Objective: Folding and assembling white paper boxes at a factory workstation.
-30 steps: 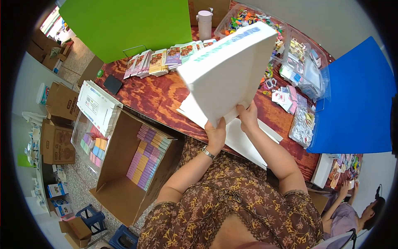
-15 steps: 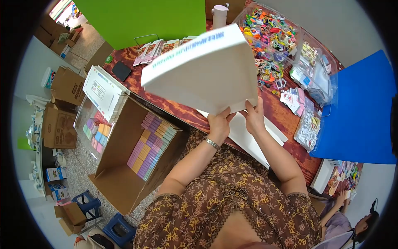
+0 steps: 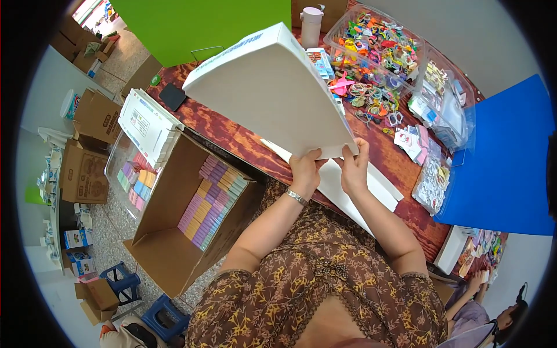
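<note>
A partly folded white cardboard box (image 3: 261, 104) with printing along its far edge is tilted up above the table. My left hand (image 3: 305, 169) pinches its near edge, thumb on top. Beside it, my right hand (image 3: 354, 167) grips the same edge near the box's right corner, fingers closed. Under my hands a white cardboard piece (image 3: 343, 194) lies across the table's front edge; my hands and the box partly cover it.
Left of me stands an open brown carton (image 3: 168, 203) with pastel packs inside. A stack of flat white boxes (image 3: 142, 124) lies beside it. Clear bins (image 3: 377, 35) of colourful trinkets, a pale bottle (image 3: 311, 26) and a blue panel (image 3: 499, 156) bound the table. A co-worker sits at right.
The box has swung left and turned, so its right side wall now shows. It covers the packets at the back left and uncovers more trinkets. Both hands keep their hold, my right fingers slightly shifted.
</note>
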